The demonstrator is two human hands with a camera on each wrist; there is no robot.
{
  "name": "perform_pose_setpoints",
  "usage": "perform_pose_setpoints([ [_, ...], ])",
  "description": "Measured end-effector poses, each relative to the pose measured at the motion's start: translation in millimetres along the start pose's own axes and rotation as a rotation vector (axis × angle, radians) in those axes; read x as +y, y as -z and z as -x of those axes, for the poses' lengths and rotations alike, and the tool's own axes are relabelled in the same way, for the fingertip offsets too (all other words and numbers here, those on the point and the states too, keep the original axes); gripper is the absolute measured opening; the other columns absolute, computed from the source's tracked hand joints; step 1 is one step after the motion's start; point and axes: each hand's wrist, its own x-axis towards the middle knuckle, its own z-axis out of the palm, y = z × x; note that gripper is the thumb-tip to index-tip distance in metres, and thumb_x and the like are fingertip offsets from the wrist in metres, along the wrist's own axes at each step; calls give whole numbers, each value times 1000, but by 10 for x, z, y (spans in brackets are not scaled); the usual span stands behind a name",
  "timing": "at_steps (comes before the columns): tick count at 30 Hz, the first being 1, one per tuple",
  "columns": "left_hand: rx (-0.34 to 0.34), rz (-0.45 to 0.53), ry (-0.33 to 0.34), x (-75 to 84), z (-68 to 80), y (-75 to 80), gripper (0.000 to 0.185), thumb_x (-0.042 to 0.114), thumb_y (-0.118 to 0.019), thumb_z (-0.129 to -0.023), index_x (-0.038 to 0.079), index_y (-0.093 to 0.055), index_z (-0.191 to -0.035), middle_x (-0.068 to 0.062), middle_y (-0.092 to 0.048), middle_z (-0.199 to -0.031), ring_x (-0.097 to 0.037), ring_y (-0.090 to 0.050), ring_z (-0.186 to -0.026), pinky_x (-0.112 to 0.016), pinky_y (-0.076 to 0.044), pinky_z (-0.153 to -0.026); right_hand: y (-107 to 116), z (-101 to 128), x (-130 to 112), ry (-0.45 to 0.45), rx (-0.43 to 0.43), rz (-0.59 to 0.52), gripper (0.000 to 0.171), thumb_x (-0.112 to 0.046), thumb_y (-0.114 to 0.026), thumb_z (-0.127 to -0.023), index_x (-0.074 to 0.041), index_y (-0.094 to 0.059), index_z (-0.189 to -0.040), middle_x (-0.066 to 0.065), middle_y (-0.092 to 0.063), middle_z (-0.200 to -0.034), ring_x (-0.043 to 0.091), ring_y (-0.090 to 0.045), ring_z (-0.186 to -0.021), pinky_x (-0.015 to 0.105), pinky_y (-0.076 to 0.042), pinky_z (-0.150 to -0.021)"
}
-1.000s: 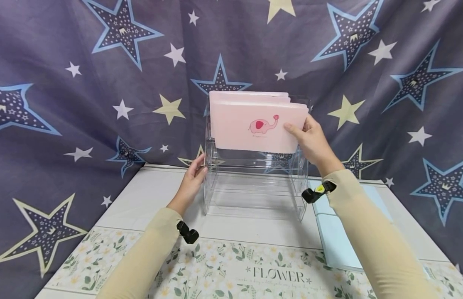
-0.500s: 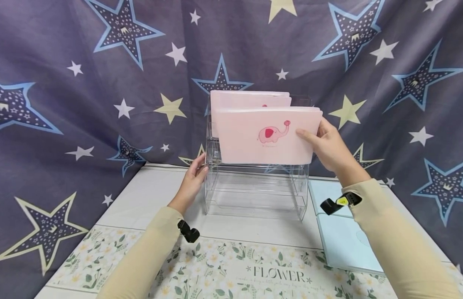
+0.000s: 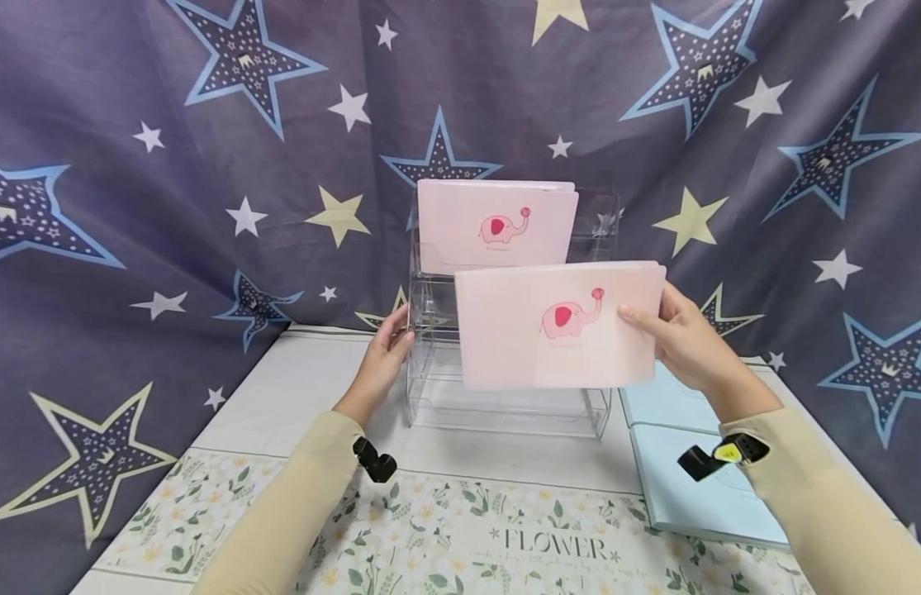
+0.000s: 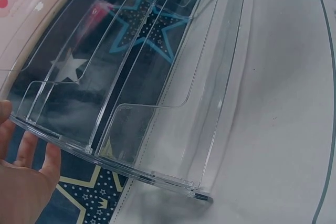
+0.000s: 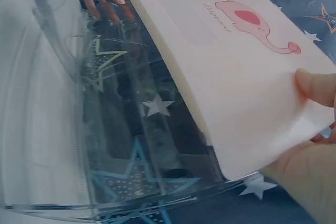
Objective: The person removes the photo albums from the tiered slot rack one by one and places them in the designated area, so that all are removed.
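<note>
A clear acrylic tiered rack (image 3: 505,397) (image 4: 157,103) (image 5: 105,129) stands on the white table. One pink folder with an elephant print (image 3: 497,225) stands in its top tier. My right hand (image 3: 679,339) (image 5: 315,124) grips the right edge of a second pink elephant folder (image 3: 557,326) (image 5: 220,61), thumb on its front face, holding it in the air in front of the rack's right half. My left hand (image 3: 386,351) (image 4: 23,182) rests with straight fingers against the rack's left side wall.
Two light blue folders (image 3: 690,487) lie flat on the table right of the rack. A floral mat printed "FLOWER" (image 3: 430,537) covers the near table edge. A dark star-patterned cloth (image 3: 170,207) hangs behind and around the table.
My right hand has drawn the front pink folder down and to the right, away from the rack's top tier, uncovering the folder behind it. The left hand has stayed on the rack.
</note>
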Motion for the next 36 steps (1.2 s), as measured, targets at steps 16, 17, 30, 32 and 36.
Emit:
perform_pose_setpoints([
  [16, 2, 9, -1, -19, 5, 15, 54, 7, -46, -107, 13, -30, -158, -14, -36, -155, -30, -38, -140, -55, -32, -111, 60, 551, 421, -310, -21, -60, 53, -20, -55, -105, -17, -26, -150, 0, -64, -113, 18, -67, -94, 39, -59, -74],
  [17, 1, 9, -1, -19, 4, 16, 53, 7, -45, -107, 12, -30, -158, -15, -35, -155, -31, -38, -140, -55, -32, -111, 60, 578, 453, -327, -22, -67, 55, -20, -54, -105, -17, -24, -151, 0, -64, -113, 18, -67, -94, 40, -58, -75],
  [30, -2, 0, -1, -11, -18, 0, 54, 7, -46, -107, 12, -30, -158, -14, -33, -156, -35, -37, -140, -55, -32, -111, 35, 891, 772, -481, -62, -118, 71, -24, -51, -106, -6, -5, -157, 6, -65, -111, 23, -68, -93, 43, -58, -76],
  [32, 0, -5, 4, -11, -20, -1, 54, 6, -45, -107, 12, -30, -158, -14, -33, -157, -35, -37, -140, -54, -33, -110, 21, 926, 825, -501, -83, -138, 73, -25, -50, -107, -5, -2, -158, 6, -64, -111, 24, -68, -93, 44, -58, -76],
  [36, 8, -6, 11, -12, -20, -7, 54, 6, -46, -106, 12, -30, -158, -14, -34, -156, -33, -38, -140, -53, -33, -111, -1, 972, 924, -528, -120, -171, 75, -26, -49, -107, -3, 2, -158, 8, -64, -111, 25, -68, -94, 45, -58, -77],
])
